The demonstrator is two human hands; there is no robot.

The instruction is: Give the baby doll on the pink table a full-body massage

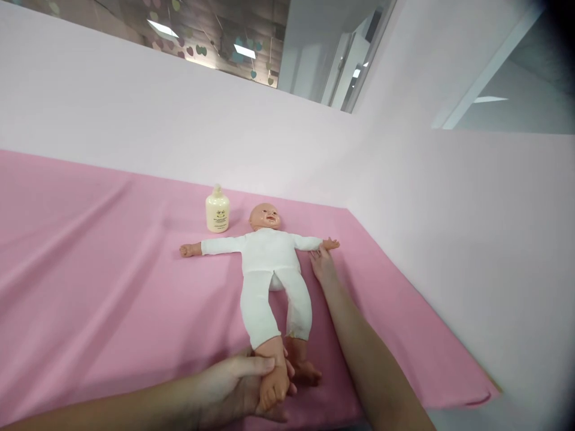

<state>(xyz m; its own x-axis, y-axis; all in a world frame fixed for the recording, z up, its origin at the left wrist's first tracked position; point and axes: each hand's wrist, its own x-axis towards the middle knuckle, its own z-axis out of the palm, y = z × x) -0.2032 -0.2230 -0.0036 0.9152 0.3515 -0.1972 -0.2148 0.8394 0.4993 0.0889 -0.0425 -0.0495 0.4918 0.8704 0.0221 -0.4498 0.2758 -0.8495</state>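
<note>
Doll in a white cloth suit, plastic-skinned [269,263], lies face up at frame centre on the pink sheet [90,269]. At lower left, its foot is gripped by the left hand's [238,389] closed fingers; a gentle hold seems best. The right hand [322,266] rests flat, fingers open, beside the doll's wrist. Counted: one doll, one cream pump bottle [217,209], two hands

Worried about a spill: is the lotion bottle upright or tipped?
Upright: the bottle stands on its base on the pink sheet, cap on top.
</note>
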